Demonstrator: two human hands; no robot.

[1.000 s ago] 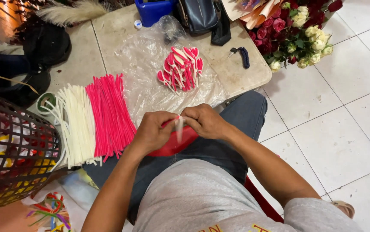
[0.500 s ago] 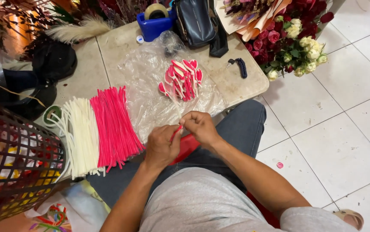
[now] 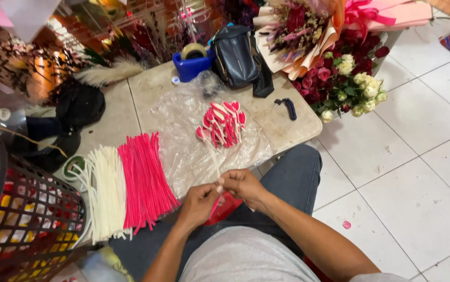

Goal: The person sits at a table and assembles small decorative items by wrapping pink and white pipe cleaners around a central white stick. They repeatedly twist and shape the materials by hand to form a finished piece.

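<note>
A thin white stick (image 3: 215, 166) with a little pink tip is pinched between both hands, just above the person's lap and at the near edge of the bench (image 3: 293, 122). The left hand (image 3: 200, 202) has its grip pressed together on the low end of the stick. The right hand (image 3: 241, 184) has its grip pressed together on it too, and the two hands touch each other. Something red (image 3: 225, 209) lies on the lap right under the hands; what it is cannot be told.

Past the hands, a clear plastic sheet (image 3: 183, 151) lies on the bench. A pile of pink and white pieces (image 3: 222, 124) sits on it. Beside the sheet lie a row of pink sticks (image 3: 144, 180) and a row of white sticks (image 3: 104, 190), side by side and touching.

A dark mesh basket (image 3: 31, 219) stands at the left with red and yellow things inside. At the far edge a blue tub (image 3: 192, 67) holds a roll of tape (image 3: 193, 51). A black bag (image 3: 238, 55) stands next to it. Bunches of flowers (image 3: 340, 78) lean by the bench on the white tiled floor (image 3: 413, 172).
</note>
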